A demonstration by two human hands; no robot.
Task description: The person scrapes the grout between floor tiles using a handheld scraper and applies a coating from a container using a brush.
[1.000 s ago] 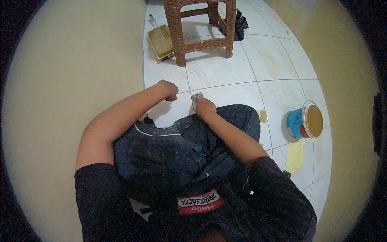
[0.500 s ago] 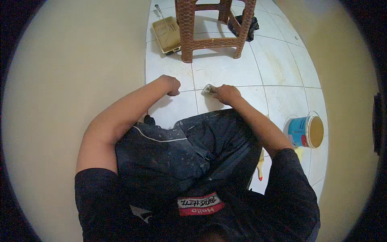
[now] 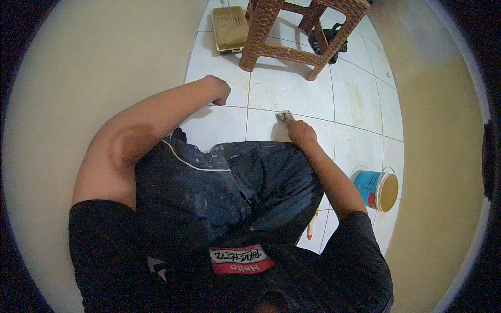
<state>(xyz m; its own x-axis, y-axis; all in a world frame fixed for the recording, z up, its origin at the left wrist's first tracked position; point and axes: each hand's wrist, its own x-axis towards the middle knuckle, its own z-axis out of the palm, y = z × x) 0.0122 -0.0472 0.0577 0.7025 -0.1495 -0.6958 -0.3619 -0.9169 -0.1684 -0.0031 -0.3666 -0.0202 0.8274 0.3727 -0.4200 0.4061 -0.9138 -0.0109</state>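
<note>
Beige paint covers the wall [image 3: 115, 62] along the floor's left edge; just beside it the seated person's left hand [image 3: 221, 92] is curled in on itself over the tiled floor [image 3: 271, 96]; its fingers are turned away from me, so I cannot tell whether that grip holds anything; beyond it, toward the floor's far left corner, sits a tray [image 3: 229, 32] coated in tan, and just beside that a brown woven-patterned stool [image 3: 290, 54]; nearer me, the right hand [image 3: 302, 133] has its grip closed narrowly on a small mottled pale piece [image 3: 284, 116], held at the tiles by a grout line, well in from both side edges; I cannot make out what it is; a yellowish handle [image 3: 311, 225] with a red tip shows beside the dark trousers [image 3: 209, 193]; behind the stool's legs is a black bag [image 3: 319, 43]; near the floor's right edge stands a blue bucket [image 3: 369, 188], its round top tan.
</note>
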